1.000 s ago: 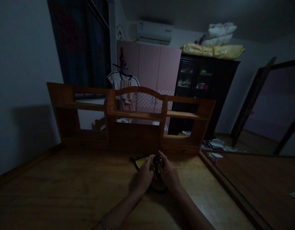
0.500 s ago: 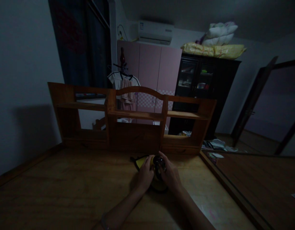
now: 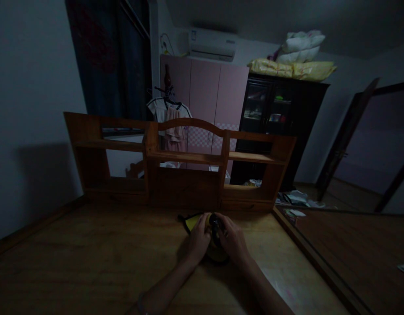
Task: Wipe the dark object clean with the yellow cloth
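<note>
Both hands are together over a yellow item with black edging (image 3: 190,222) on the wooden board, too dim to name. My left hand (image 3: 199,238) is closed on its yellow part, fingers bent inward. My right hand (image 3: 233,239) is closed round a dark, glossy, rounded piece (image 3: 215,224) between the two hands. Part of that piece is hidden by the fingers. A pointed yellow corner sticks out to the left of my left hand, and a black rim curves below the hands.
A wooden shelf unit (image 3: 185,156) stands along the far edge of the board (image 3: 90,258). A raised wooden edge (image 3: 311,258) runs down the right side. Beyond are a pink wardrobe (image 3: 205,96), hanging clothes (image 3: 170,113) and a dark cabinet (image 3: 300,109). The wall (image 3: 27,131) borders the left.
My right hand's fingers have curled lower and further over the dark glossy piece, so less of it shows. My left hand stays nearly where it was.
</note>
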The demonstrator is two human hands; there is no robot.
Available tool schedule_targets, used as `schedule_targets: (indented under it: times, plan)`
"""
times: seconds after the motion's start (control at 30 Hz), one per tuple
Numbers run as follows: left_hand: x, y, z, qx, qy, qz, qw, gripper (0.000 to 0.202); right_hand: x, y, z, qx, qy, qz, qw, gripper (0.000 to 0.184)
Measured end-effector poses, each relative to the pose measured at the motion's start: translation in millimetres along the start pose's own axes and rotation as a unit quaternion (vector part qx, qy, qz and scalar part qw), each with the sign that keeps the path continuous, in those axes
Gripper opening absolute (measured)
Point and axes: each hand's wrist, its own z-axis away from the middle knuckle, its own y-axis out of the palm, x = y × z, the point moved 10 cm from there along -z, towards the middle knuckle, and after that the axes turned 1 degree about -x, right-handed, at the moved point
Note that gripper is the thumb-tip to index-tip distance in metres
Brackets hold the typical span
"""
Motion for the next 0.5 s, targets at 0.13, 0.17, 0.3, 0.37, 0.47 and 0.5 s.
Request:
schedule_targets:
  times: [0.13, 0.17, 0.3, 0.37, 0.47, 0.5]
  plan:
    - [2, 1.4, 0, 0.002, 0.001, -0.011, 1.000, 0.067, -3, 2, 0, 0.004, 0.003, -0.005, 1.000, 0.050]
    - [3, 1.6, 0, 0.002, 0.000, -0.013, 1.000, 0.067, -3, 3, 0, 0.006, 0.003, -0.007, 1.000, 0.049]
    - [5, 1.7, 0, 0.001, -0.003, -0.017, 1.000, 0.067, -2, 3, 0, 0.012, 0.006, -0.007, 1.000, 0.050]
    - [6, 1.8, 0, 0.001, -0.005, -0.016, 1.000, 0.067, 1, 2, -1, 0.017, 0.005, -0.006, 1.000, 0.055]
    - [8, 3.1, 1, 0.006, -0.005, -0.008, 1.000, 0.060, 5, 1, -2, 0.031, 0.005, -0.002, 0.999, 0.066]
    - [9, 3.8, 1, 0.008, -0.007, -0.008, 1.000, 0.058, 7, 2, -2, 0.038, 0.005, 0.001, 0.999, 0.069]
